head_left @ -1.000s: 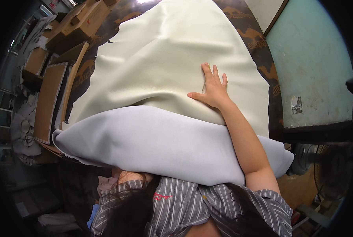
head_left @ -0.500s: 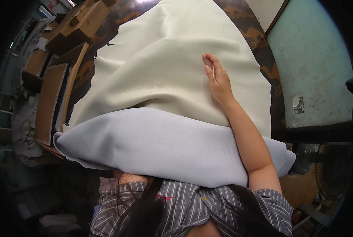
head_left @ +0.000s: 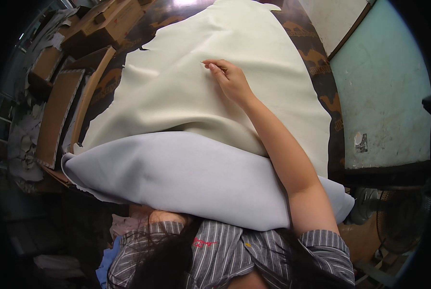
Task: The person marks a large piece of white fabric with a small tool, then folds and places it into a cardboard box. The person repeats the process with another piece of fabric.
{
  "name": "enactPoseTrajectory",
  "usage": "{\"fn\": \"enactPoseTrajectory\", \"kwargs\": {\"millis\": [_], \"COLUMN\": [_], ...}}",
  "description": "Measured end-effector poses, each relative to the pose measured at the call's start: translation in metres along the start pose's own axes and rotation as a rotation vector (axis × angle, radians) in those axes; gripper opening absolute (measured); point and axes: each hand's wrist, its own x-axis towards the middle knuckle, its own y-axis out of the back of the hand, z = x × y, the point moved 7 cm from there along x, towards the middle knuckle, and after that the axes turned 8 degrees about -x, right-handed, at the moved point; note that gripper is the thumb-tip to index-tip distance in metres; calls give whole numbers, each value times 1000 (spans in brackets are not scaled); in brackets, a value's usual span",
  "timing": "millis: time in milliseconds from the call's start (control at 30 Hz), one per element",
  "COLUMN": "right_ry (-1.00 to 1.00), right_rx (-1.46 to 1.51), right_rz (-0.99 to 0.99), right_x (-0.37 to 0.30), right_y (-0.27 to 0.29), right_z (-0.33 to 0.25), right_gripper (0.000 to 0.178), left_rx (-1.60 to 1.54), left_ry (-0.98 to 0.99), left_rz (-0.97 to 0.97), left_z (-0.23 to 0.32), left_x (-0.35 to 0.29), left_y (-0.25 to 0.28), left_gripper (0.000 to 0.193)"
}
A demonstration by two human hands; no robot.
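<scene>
A large cream hide of leather lies spread over the table, with soft folds and a ragged left edge. Its near end turns back to show the pale grey-blue underside, draped against my body. My right hand is closed in a pinch on a slim pen, just over the smooth upper face of the leather. The pen's tip points left, and I cannot tell if it touches. Of my left arm, only a bit near the shoulder shows; my left hand is hidden below the folded hide.
Cardboard boxes and an upright cardboard panel stand along the left. Dark patterned sheeting shows beside the hide. A pale green board rises at right, with a fan below it.
My right hand has moved left across the hide, still gripping the pen, whose tip now points left. The whole view has shifted slightly.
</scene>
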Motion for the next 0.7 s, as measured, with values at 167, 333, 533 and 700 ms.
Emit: {"fn": "enactPoseTrajectory", "kwargs": {"millis": [167, 333, 533, 700], "right_ry": [-67, -143, -219, -327], "right_rx": [-185, -296, -7, -54], "right_rz": [-27, -47, 132, 339], "right_x": [-8, -52, -80, -118], "right_y": [5, 42, 83, 143], "right_z": [7, 22, 19, 22], "right_gripper": [30, 31, 33, 38], "left_rx": [12, 25, 50, 104], "left_ry": [-8, -4, 4, 66], "left_rz": [-4, -1, -16, -119], "left_z": [-2, -5, -10, -50], "left_x": [0, 2, -14, -77], "left_y": [-3, -2, -13, -48], "left_gripper": [58, 58, 58, 58]}}
